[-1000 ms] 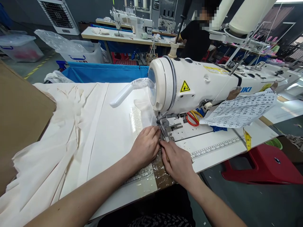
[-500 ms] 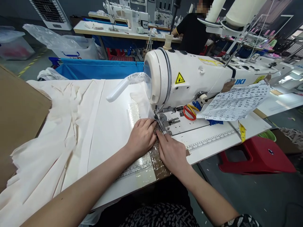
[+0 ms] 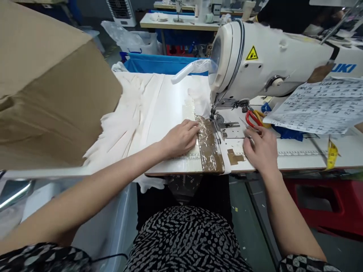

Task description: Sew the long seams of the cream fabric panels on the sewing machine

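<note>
The scissors (image 3: 248, 116) with the red handle lay on the table (image 3: 172, 109), just beside the machine (image 3: 255, 71) on its right side, under the arm. The right hand (image 3: 261, 149) was in front of the machine's arm, with its fingers curved close to this handle; whether they pinched something, I could not tell. The left hand (image 3: 183, 139) was in front of the machine and to its left, palm down, fingers bent and close together, beside the brown tape (image 3: 211, 147); if it pressed something below, this was hidden.

The brown tape reached from the machine's needle to the front edge of the table. Between the two hands there was open room. To the machine's right, the paper (image 3: 320, 105) hung low and limited the room above the table; to its left, the surface was bare until the pale cloth (image 3: 133, 102), and farther left a carton (image 3: 62, 109) stood against it.

Behind the machine to the left were a blue cloth bin (image 3: 167, 65) and another table (image 3: 181, 25). A red stool (image 3: 346, 196) stood at the machine's front right, below table level.
</note>
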Demonstrator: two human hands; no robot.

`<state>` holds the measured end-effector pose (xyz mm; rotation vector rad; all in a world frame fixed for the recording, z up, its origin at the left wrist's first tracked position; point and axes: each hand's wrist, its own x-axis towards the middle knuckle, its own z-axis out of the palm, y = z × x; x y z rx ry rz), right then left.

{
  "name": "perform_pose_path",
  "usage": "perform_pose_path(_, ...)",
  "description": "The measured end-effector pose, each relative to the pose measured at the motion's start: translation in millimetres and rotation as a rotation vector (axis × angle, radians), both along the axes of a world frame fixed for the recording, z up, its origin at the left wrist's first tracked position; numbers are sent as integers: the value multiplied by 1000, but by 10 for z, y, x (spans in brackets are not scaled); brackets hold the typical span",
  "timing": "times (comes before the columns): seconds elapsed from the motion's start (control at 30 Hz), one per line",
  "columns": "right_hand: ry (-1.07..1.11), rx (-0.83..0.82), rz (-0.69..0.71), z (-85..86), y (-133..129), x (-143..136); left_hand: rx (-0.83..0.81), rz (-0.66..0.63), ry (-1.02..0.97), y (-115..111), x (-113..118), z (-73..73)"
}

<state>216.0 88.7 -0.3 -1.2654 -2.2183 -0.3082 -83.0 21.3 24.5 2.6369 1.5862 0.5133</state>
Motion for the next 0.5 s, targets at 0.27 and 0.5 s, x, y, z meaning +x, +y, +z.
perform_pose_path(0.27,94,28,-11,-54,-70,26,23,345,-218,-1290,-525,129)
perform_pose_path(0.5,127,30,64,-53,-56,56,144,613,-452,-1420,-558,-139)
